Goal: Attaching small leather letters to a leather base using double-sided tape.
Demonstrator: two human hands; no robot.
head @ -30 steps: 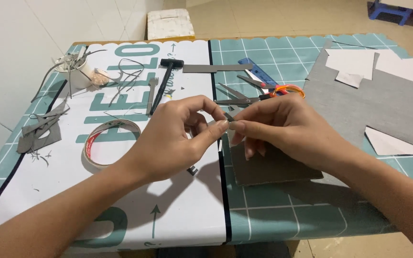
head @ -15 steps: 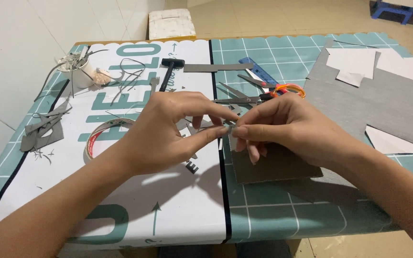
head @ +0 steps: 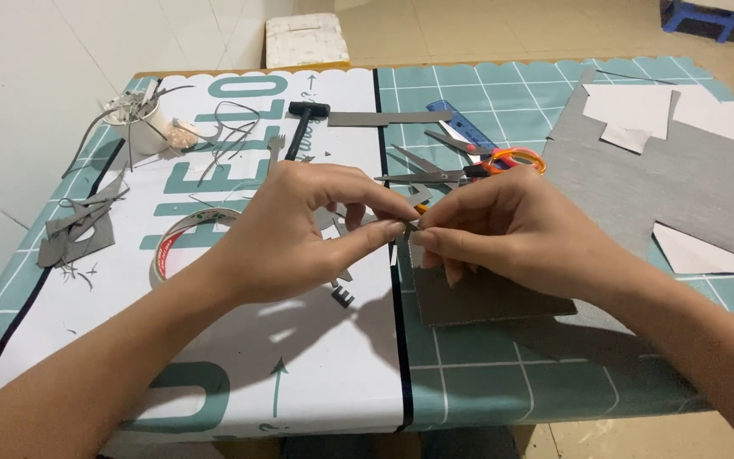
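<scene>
- Centrally, just right of the frame's middle, the left hand (head: 299,234) and the right hand (head: 503,225) meet fingertip to fingertip above the tabletop (head: 503,382).
- Both hands pinch thumb against forefinger on one small grey scrap (head: 411,228); it is too small to tell its shape or long axis, and it sits between the two hands, equally near each.
- Directly beneath the right hand lies a flat grey card piece (head: 486,297), matte and stiff-looking, its lower edge cut straight.
- Scissors (head: 469,166) with orange handles lie just above the hands, blades pointing left.
- A roll of clear tape (head: 182,242) rests at the left wrist.
- A large grey sheet (head: 690,187) with white paper pieces on it fills the upper right.
- A white cup (head: 142,127) of grey strips stands at upper left, a black-headed hammer (head: 303,123) and a blue ruler (head: 460,123) near the top centre.
</scene>
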